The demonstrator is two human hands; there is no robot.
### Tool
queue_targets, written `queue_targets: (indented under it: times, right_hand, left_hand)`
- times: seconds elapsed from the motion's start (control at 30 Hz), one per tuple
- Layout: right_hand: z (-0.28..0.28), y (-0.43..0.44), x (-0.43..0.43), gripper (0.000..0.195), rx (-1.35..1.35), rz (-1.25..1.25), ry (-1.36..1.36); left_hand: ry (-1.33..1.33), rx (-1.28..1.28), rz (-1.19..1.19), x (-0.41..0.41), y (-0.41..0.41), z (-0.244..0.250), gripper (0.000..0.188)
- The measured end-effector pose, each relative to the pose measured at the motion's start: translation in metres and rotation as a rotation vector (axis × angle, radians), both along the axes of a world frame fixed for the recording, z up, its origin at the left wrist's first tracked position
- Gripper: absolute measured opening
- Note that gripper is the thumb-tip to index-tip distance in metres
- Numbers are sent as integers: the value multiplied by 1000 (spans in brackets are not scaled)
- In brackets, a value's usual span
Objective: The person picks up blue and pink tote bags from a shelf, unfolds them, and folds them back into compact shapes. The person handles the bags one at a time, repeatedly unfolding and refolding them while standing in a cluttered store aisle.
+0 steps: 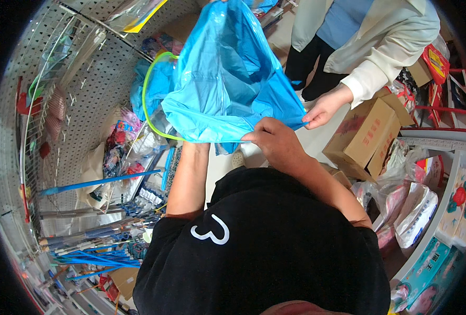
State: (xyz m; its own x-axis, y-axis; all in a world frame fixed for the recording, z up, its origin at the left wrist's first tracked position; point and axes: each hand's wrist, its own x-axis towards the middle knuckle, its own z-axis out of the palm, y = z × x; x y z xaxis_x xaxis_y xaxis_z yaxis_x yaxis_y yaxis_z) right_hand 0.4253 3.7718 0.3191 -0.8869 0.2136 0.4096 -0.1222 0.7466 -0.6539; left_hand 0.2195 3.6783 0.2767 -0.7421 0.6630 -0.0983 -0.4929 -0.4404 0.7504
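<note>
A large blue plastic bag is spread open in front of me, its mouth facing up toward the camera. My right hand pinches the near edge of the bag between thumb and fingers. My left forearm runs up beneath the bag, which hides my left hand. Another person's hand grips the bag's right corner. At the top, a fingertip shows at the bag's upper edge; whose it is I cannot tell. A lime-green hoop curves out along the bag's left side.
The other person stands across from me in a pale jacket. Open cardboard boxes sit on the floor at right. Perforated display panels with hooks line the left. A blue pole juts out from that side. Packaged goods fill a right-hand shelf.
</note>
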Motion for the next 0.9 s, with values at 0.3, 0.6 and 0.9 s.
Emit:
queue_targets:
  times: [0.3, 0.6, 0.9]
  right_hand:
    - [17, -3, 15, 21, -20, 65, -38]
    - [23, -3, 31, 20, -172, 128, -181]
    - [10, -15, 32, 26, -432, 208, -91]
  left_hand:
    - [-179, 19, -11, -5, -1, 17, 55]
    - [-159, -13, -21, 1, 8, 14, 55]
    - [-115, -71, -30, 2, -1, 24, 55]
